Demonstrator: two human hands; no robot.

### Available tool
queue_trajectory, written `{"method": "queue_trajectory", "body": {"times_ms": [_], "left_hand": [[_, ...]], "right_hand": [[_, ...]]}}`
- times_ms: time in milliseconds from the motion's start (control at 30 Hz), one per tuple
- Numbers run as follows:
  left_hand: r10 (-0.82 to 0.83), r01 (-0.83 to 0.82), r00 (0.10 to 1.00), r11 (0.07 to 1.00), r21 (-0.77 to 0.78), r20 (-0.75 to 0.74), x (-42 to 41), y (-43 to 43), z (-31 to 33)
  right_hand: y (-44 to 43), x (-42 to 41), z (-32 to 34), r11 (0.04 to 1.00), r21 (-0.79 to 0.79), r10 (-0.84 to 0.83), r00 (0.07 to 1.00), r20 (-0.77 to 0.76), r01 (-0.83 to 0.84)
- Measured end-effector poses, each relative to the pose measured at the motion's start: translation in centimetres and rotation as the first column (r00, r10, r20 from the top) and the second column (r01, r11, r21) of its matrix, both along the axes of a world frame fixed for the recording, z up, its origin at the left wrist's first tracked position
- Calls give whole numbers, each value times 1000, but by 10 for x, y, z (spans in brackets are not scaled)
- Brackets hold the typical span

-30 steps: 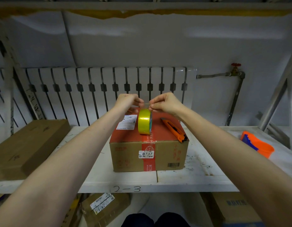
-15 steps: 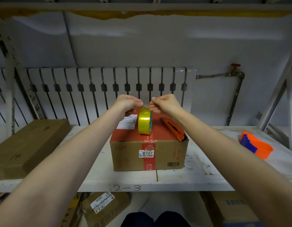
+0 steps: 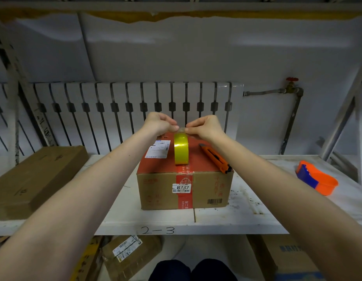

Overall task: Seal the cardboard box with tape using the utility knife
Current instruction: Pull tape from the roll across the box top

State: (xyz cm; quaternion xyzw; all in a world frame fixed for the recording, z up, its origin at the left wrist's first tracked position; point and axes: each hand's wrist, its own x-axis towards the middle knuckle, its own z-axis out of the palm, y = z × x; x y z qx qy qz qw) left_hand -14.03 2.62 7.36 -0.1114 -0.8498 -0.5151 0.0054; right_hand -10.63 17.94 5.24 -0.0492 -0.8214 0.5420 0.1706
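While pinching tape end, left hand (image 3: 158, 123) and right hand (image 3: 206, 127) meet

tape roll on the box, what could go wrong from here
The yellow tape roll stands on edge on the cardboard box, both hands pinching only the tape end; it may roll off. The utility knife overhangs the box's right edge and could get knocked down.
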Motion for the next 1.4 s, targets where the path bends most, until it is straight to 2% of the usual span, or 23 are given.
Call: {"method": "queue_trajectory", "body": {"times_ms": [200,400,467,633,800,1200,1400], "left_hand": [[-5,-30,979,985,-171,-202,-1,6,0],[9,-109,936,958,-266,-352,0,7,-4],[17,-89,953,970,-227,-302,1,6,-1],[41,-44,997,998,-47,-70,4,4,4],[32,-33,999,998,-62,-12,4,3,6],[30,-175,929,913,-368,-368,0,8,1],[-28,-221,890,846,-484,-455,0,10,5]], "right_hand": [[-3,-1,0,984,175,-36,997,-65,47],[-6,-1,2,985,166,-43,998,-44,50],[-5,0,5,988,145,-47,999,-26,50],[-4,1,13,994,109,-13,999,40,9],[-6,1,14,989,148,-16,999,46,9],[-11,-2,12,979,199,-38,999,21,33],[-13,-2,13,976,215,-48,998,29,41]]}}
